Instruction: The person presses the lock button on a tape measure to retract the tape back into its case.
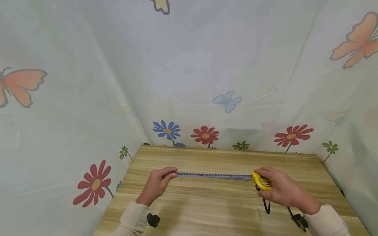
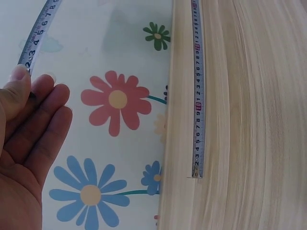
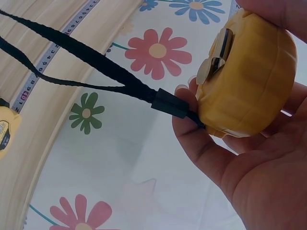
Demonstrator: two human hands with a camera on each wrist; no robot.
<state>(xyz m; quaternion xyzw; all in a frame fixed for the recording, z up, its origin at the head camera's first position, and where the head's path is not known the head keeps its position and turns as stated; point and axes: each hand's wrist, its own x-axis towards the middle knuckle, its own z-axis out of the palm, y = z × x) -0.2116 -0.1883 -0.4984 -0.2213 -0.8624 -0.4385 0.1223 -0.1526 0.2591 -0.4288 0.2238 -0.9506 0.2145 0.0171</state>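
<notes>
A yellow tape measure sits in my right hand, gripped between thumb and fingers. From it the blade runs out to the left, pulled straight. My left hand pinches the blade's end between thumb and forefinger; in the left wrist view the other fingers are loosely bent. A black wrist strap hangs from the case. Below the held blade, a second blade lies extended along the wooden tabletop, its hooked end toward the left. Its yellow case shows partly in the right wrist view.
The wood-grain tabletop meets a pale curtain printed with flowers and butterflies at the back and both sides. Small black devices hang near both sleeves.
</notes>
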